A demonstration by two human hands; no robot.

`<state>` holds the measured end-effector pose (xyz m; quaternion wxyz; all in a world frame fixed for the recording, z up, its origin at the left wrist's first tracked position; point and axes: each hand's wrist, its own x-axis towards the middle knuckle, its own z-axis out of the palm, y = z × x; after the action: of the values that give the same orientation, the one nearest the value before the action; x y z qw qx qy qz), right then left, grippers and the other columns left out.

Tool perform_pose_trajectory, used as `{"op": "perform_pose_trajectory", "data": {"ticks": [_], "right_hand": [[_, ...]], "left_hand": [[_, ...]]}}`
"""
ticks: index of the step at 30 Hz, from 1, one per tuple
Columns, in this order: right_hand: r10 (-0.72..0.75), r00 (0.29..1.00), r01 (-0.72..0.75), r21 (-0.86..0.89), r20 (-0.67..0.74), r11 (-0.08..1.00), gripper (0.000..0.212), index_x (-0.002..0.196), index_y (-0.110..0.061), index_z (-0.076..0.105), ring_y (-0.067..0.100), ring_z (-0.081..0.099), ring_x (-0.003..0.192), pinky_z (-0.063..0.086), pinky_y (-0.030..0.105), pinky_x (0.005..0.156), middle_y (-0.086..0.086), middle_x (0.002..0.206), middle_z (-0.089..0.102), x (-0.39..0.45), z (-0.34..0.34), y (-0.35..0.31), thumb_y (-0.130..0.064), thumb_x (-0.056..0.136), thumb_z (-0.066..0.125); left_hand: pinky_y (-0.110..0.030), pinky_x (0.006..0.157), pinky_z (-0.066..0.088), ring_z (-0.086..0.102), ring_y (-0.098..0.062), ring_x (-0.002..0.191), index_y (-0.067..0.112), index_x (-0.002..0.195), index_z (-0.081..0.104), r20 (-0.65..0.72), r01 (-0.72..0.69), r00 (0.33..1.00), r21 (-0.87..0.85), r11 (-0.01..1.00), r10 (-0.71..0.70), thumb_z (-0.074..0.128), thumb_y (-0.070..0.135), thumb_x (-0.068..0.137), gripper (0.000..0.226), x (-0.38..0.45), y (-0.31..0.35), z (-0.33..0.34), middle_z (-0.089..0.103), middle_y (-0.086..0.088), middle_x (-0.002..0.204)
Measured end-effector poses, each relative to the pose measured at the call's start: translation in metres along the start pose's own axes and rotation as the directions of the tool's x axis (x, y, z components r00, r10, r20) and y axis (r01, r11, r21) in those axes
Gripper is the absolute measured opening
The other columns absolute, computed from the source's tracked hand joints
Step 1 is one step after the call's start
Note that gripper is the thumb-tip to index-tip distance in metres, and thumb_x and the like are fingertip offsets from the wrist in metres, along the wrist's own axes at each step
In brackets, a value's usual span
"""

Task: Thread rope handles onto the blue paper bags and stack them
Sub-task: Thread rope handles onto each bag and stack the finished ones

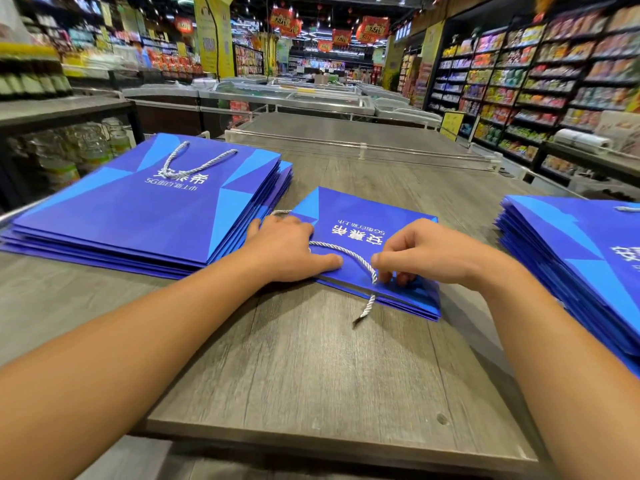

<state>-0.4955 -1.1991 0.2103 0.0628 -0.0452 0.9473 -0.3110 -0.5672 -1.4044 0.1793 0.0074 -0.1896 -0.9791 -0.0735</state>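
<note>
A flat blue paper bag (pixel 363 251) is lying in the middle of the wooden table (pixel 311 368), between a tall pile of bags on the left (pixel 145 206) and another pile on the right (pixel 585 258). The bag's open top edge is pointing toward the near side, and its long side is running from left to right. The left hand (pixel 287 247) is pressing down flat on the left part of the bag, with its fingers straight, holding nothing. The right hand (pixel 419 251) is pinching the white rope (pixel 346 252) with curled fingers, right by the near edge of the bag. The rope is making a bow across the bag from hand to hand, and its loose end (pixel 367 308) is hanging off the bag onto the table. It looks like the rope is going through a hole there, but the fingers are hiding the hole. The bag is probably light and thin and a bit stiff, so it could slide or crease; pressing it flat seems like a good way to keep it in place. The rope looks soft and floppy, so it is best to pinch it close to its tip. The top bag on the left pile is showing a rope handle (pixel 197 161) already on it.
</note>
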Motion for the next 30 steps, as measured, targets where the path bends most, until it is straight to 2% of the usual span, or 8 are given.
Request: {"op": "perform_pose_trajectory", "data": {"ticks": [4, 8, 12, 15, 17, 19, 28, 30], "right_hand": [[-0.055, 0.956, 0.027, -0.099, -0.288, 0.995, 0.012, 0.078, -0.029, 0.071, -0.003, 0.055, 0.069, 0.038, 0.019, 0.065, -0.02, 0.075, 0.065, 0.011, 0.011, 0.002, -0.04, 0.082, 0.073], [-0.074, 0.978, 0.044, -0.159, -0.192, 0.986, 0.011, 0.078, -0.032, 0.069, -0.004, 0.053, 0.072, 0.037, 0.019, 0.061, -0.016, 0.084, 0.062, 0.019, 0.028, -0.004, -0.037, 0.076, 0.078], [-0.096, 0.974, 0.059, -0.184, -0.204, 0.981, 0.011, 0.078, -0.023, 0.066, 0.006, 0.055, 0.073, 0.039, 0.025, 0.063, -0.01, 0.081, 0.063, 0.022, 0.029, -0.004, -0.029, 0.086, 0.071], [0.006, 0.945, 0.079, 0.247, -0.326, 0.966, 0.017, 0.081, -0.017, 0.058, 0.011, 0.063, 0.063, 0.05, 0.028, 0.064, -0.003, 0.077, 0.066, 0.02, 0.021, -0.002, -0.019, 0.098, 0.055], [0.14, 0.948, 0.084, 0.647, -0.287, 0.758, 0.019, 0.082, -0.015, 0.052, 0.012, 0.055, 0.045, 0.048, 0.024, 0.05, 0.002, 0.066, 0.062, 0.018, 0.014, -0.002, -0.012, 0.101, 0.048], [0.183, 0.948, 0.113, 0.811, -0.261, 0.575, 0.018, 0.083, -0.016, 0.051, 0.012, 0.04, 0.037, 0.039, 0.023, 0.047, 0.003, 0.058, 0.052, 0.016, 0.007, 0.0, -0.007, 0.098, 0.05], [0.162, 0.978, 0.075, 0.942, -0.134, 0.328, 0.019, 0.096, -0.011, 0.062, 0.005, 0.027, 0.044, 0.024, 0.011, 0.033, 0.002, 0.068, 0.061, 0.009, -0.007, 0.003, 0.005, 0.093, 0.051], [0.193, 0.973, 0.034, 0.91, -0.124, 0.414, 0.018, 0.094, -0.011, 0.061, 0.004, 0.024, 0.042, 0.019, 0.011, 0.032, 0.002, 0.064, 0.061, 0.01, -0.011, 0.009, 0.004, 0.094, 0.051]], "left_hand": [[-0.04, 0.106, 0.038, 0.045, -0.021, 0.128, 0.025, 0.136, 0.052, 0.044, -0.128, 0.99, -0.071, 0.989, 0.132, 0.035, 0.089, 0.054, 0.105, -0.007, 0.008, -0.002, 0.053, 0.004, 0.137], [-0.028, 0.092, 0.04, 0.05, -0.016, 0.118, 0.021, 0.14, 0.047, 0.075, -0.216, 0.971, -0.129, 0.968, 0.226, 0.059, 0.074, 0.076, 0.085, -0.013, 0.016, 0.0, 0.052, 0.003, 0.14], [-0.027, 0.103, 0.039, 0.047, -0.017, 0.131, 0.022, 0.146, 0.041, 0.063, -0.19, 0.976, -0.216, 0.958, 0.208, 0.067, 0.066, 0.076, 0.088, -0.016, 0.014, -0.004, 0.047, 0.005, 0.147], [-0.03, 0.097, 0.045, 0.056, -0.017, 0.118, 0.028, 0.134, 0.05, 0.064, -0.188, 0.975, -0.261, 0.947, 0.212, 0.072, 0.065, 0.073, 0.075, -0.015, 0.012, -0.003, 0.06, 0.008, 0.129], [-0.027, 0.104, 0.039, 0.046, -0.017, 0.132, 0.03, 0.148, 0.035, 0.072, -0.181, 0.976, -0.264, 0.947, 0.206, 0.071, 0.069, 0.069, 0.095, -0.015, 0.012, -0.004, 0.047, 0.008, 0.147], [-0.026, 0.106, 0.031, 0.036, -0.017, 0.14, 0.028, 0.155, 0.022, 0.091, -0.172, 0.976, -0.226, 0.959, 0.196, 0.07, 0.07, 0.069, 0.107, -0.016, 0.012, -0.007, 0.033, 0.008, 0.157], [-0.034, 0.115, 0.029, 0.03, -0.018, 0.144, 0.024, 0.153, 0.028, 0.188, -0.227, 0.952, -0.093, 0.969, 0.241, 0.063, 0.069, 0.077, 0.095, -0.014, 0.014, -0.011, 0.024, 0.005, 0.161], [-0.033, 0.116, 0.028, 0.028, -0.017, 0.145, 0.024, 0.154, 0.027, 0.19, -0.232, 0.951, -0.088, 0.969, 0.245, 0.063, 0.069, 0.078, 0.095, -0.013, 0.013, -0.01, 0.022, 0.005, 0.161]]}}
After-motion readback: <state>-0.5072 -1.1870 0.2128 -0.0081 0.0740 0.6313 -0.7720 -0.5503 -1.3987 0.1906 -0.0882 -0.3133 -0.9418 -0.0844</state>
